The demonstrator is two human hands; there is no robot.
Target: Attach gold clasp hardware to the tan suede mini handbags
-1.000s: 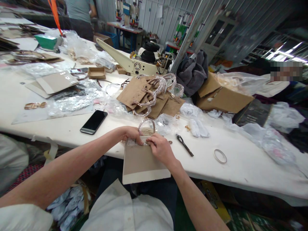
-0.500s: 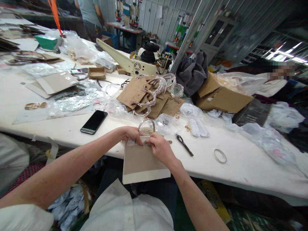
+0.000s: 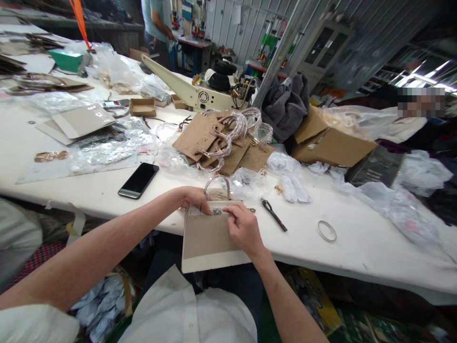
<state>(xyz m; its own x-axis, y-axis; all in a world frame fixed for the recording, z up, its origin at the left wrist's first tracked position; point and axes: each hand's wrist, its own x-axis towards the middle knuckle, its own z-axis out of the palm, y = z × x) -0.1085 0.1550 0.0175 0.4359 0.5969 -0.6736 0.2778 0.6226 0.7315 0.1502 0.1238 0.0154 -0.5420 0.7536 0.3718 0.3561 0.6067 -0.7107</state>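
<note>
A beige bag panel (image 3: 214,238) with a pale lower strip leans over the table's front edge toward my lap. My left hand (image 3: 196,199) grips its top left corner, thumb on the front face. Above the panel's top edge rises a wrapped bag handle (image 3: 218,181). A small metal plate (image 3: 216,211) shows on the panel near the top, just right of my left thumb. My right hand (image 3: 244,226) rests over the panel's upper right, index finger stretched toward the plate and the other fingers curled, with nothing visible in it.
Right of the panel lie a dark hand tool (image 3: 274,215) and a roll ring (image 3: 326,231). A phone (image 3: 139,180) lies to the left. Beyond are stacked brown bag pieces (image 3: 203,136), plastic wrap (image 3: 114,145), a cream machine (image 3: 203,97) and a cardboard box (image 3: 328,143).
My right hand has drawn back to the right from the metal plate, uncovering it, and its index finger now points out. A person in the background has moved right.
</note>
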